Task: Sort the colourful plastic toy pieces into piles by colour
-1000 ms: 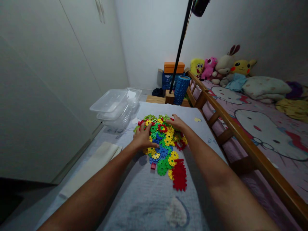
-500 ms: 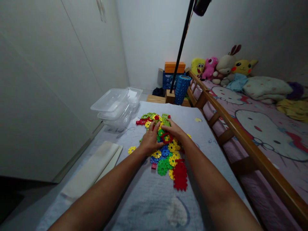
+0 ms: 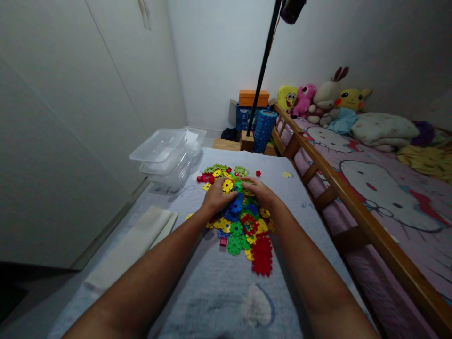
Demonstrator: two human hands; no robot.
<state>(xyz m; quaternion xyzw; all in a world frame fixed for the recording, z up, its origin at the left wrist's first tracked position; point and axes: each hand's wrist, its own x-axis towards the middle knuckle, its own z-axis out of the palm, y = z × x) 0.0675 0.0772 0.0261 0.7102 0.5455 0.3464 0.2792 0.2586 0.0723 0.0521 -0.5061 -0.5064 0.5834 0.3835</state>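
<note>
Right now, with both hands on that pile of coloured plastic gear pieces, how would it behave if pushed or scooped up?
The pile looks loose, so it would likely scatter rather than slide as one; strays lie beyond the left hand and right hand. The thin pieces seem light and stiff. The red interlocked slab would probably lift whole.

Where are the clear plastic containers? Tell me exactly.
In the head view, the clear plastic containers stand stacked at the far left edge of the grey mat, beside the white wardrobe doors, left of the pile of colourful toy pieces.
</note>
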